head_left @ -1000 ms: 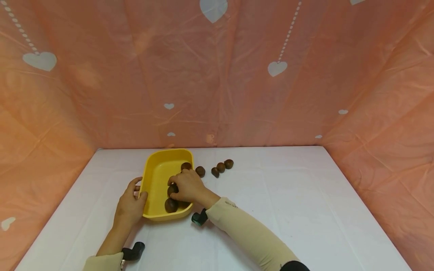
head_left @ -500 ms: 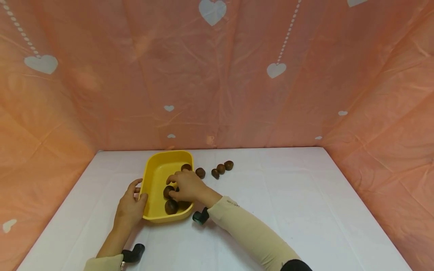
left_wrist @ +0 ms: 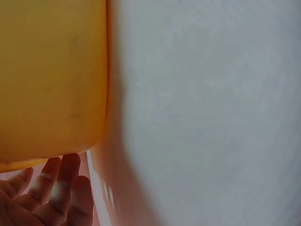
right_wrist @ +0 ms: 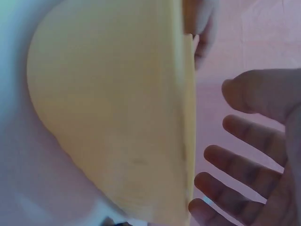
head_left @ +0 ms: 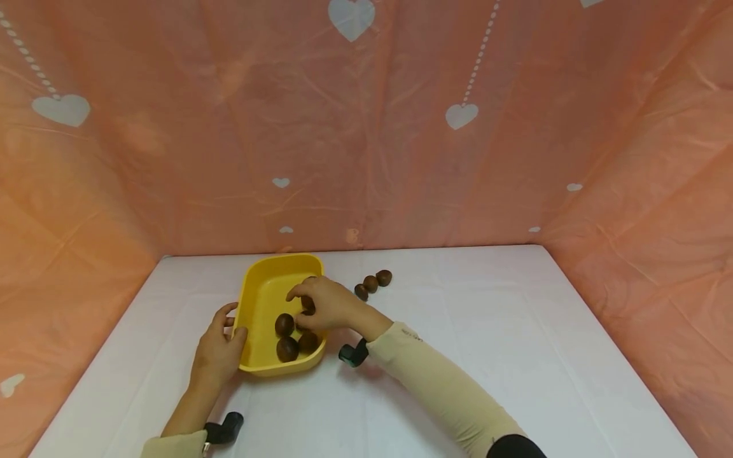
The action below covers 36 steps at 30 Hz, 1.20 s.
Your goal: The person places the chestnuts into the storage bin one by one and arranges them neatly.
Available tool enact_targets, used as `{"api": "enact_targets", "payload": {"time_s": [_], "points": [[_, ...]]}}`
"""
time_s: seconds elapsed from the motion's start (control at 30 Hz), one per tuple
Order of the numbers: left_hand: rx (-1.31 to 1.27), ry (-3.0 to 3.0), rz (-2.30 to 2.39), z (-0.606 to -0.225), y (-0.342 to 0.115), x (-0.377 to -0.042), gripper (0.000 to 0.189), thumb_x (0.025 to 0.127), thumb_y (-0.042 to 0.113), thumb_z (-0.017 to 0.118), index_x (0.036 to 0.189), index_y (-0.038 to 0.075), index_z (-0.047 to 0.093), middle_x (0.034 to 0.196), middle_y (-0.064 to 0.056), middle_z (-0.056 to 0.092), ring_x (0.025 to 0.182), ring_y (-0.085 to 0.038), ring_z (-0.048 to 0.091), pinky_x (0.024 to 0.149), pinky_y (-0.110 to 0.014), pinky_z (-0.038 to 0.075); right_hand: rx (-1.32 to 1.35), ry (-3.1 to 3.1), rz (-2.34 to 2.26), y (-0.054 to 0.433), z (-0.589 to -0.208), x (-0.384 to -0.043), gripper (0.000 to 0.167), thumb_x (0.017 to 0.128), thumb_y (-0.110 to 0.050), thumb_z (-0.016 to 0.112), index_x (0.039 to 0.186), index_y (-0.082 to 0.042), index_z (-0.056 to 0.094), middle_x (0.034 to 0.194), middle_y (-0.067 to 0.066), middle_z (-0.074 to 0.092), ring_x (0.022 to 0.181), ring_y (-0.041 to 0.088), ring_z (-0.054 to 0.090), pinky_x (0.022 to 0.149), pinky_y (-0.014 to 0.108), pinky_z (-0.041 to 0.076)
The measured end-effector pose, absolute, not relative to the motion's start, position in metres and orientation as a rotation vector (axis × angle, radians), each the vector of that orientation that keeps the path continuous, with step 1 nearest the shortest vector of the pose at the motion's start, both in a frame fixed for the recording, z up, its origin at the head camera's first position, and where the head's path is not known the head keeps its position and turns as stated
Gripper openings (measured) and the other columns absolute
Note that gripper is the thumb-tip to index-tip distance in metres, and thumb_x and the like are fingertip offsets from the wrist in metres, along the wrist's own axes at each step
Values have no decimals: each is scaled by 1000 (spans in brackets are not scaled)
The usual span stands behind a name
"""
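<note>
A yellow plastic tray point(head_left: 251, 367) stands on the white cloth, with several brown chestnuts point(head_left: 284, 325) in its right and near part. My left hand point(head_left: 214, 353) touches the tray's left side, thumb at the rim; in the left wrist view its fingertips point(left_wrist: 70, 162) meet the outer wall. My right hand point(head_left: 332, 304) is over the tray's right rim, above some chestnuts, which it partly hides. In the right wrist view, its thumb and fingers point(right_wrist: 244, 169) are spread with nothing between them. Three loose chestnuts point(head_left: 370, 284) lie in a slanting row right of the tray.
A white cloth point(head_left: 458, 356) covers the table. Orange curtains with heart prints point(head_left: 366, 140) enclose its back and sides. A black wrist camera point(head_left: 224, 428) sits on the left wrist, another black wrist camera point(head_left: 354, 353) on the right.
My right hand has moved slightly right, away from the chestnut near its thumb and fingers. A loose chestnut beside the tray's right rim is out of sight now. The left hand stays at the tray.
</note>
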<state>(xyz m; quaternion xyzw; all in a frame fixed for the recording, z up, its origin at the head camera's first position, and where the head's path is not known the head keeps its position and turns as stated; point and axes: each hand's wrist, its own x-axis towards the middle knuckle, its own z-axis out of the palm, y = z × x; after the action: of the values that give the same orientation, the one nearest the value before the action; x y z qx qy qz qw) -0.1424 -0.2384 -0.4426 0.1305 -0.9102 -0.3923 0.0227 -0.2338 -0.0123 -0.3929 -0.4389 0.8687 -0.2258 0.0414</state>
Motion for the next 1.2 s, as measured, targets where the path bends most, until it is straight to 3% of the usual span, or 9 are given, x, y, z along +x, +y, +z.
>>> {"api": "enact_targets", "payload": {"time_s": [0.17,0.37,0.67,0.87,1.2], "points": [[403,-2813,-1212,-442,-240,-142,54,98,23,44,149,13,29,130,-20,50,100,-30,57,75,-30,45,-1367,2674,-690,-7,-387,-240,40,86,-30,66,123,-14,64,113,1,68,101,18,59,91,24,44],[401,-2814,-1210,-443,-240,-143,54,98,23,43,149,13,29,130,-20,50,101,-30,57,76,-31,45,-1316,2695,-710,4,-380,-246,41,86,-29,66,124,-15,63,122,-1,65,115,16,57,102,28,42],[406,-2821,-1212,-442,-239,-144,54,98,23,44,149,13,28,130,-20,50,101,-30,56,75,-30,44,-1205,2713,-813,23,-377,-256,38,85,-29,68,121,-17,64,123,3,64,115,22,58,99,34,45],[409,-2827,-1211,-441,-239,-145,54,98,22,44,149,13,28,130,-20,49,101,-30,56,75,-30,44,-1173,2691,-880,32,-389,-266,41,84,-25,68,123,-11,63,120,12,63,110,31,58,94,40,47],[399,-2823,-1192,-442,-239,-144,54,98,23,43,149,14,29,130,-19,50,99,-29,55,75,-31,42,-1021,2707,-862,37,-410,-279,41,84,-25,70,121,-10,63,118,14,62,109,31,59,94,41,48]]}}
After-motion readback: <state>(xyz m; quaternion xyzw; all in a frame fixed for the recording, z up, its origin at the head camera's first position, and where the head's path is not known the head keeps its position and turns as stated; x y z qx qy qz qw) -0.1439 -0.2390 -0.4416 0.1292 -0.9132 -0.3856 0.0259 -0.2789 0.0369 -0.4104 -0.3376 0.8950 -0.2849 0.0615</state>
